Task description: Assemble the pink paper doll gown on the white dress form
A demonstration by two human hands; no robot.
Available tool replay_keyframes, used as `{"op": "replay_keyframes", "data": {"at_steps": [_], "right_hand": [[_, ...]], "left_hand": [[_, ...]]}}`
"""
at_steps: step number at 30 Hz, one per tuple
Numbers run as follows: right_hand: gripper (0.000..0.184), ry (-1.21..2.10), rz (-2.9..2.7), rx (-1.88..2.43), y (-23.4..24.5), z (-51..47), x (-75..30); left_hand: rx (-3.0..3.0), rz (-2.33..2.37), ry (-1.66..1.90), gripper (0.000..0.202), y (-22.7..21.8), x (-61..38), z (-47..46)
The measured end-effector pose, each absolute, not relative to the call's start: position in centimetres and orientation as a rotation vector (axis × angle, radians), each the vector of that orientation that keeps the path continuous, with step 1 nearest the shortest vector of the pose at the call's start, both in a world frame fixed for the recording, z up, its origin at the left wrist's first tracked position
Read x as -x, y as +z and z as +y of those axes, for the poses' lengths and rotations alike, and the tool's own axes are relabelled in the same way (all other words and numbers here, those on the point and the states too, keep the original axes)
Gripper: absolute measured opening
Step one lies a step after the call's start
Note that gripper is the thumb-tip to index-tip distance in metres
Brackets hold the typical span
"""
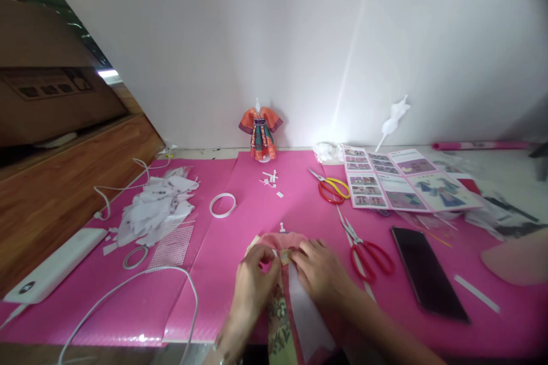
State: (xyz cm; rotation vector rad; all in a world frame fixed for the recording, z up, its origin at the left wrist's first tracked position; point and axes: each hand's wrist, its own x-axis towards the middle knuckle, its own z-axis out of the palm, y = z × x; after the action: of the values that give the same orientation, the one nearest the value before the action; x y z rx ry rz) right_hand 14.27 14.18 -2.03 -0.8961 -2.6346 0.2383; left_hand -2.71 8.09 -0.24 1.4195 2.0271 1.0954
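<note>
At the front of the pink mat lies a small doll dress [280,319] in pink, pale lilac and patterned green cloth. A small white neck [282,227] of a doll form pokes out above its pink top. My left hand [254,276] pinches the cloth near the middle of the dress, thumb and forefinger together. From the other side my right hand [321,271] presses its fingers closed on the dress, beside a little yellowish piece at the waist. The exact fold between the fingertips is hidden.
Two pairs of scissors, yellow-and-red [331,188] and red [370,259], lie right of the hands, near a phone [428,274] and an instruction sheet [406,179]. A dressed doll form [259,131] stands at the back. Tape [222,205], paper scraps [158,205] and a power bank [55,265] lie left.
</note>
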Motion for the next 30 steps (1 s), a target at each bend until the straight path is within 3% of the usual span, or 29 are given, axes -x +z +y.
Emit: {"op": "replay_keyframes", "data": {"at_steps": [12,30], "right_hand": [[0.023,0.245,-2.628,0.875,-2.4,14.11,-14.15],[0.022,0.274,-2.651,0.9,-1.92,13.91,-14.0]], "left_hand": [[-1.373,1.848,1.293,0.017,-0.44,2.15,7.83],[-1.416,1.824,1.267,0.016,-0.87,1.93,7.82]]}}
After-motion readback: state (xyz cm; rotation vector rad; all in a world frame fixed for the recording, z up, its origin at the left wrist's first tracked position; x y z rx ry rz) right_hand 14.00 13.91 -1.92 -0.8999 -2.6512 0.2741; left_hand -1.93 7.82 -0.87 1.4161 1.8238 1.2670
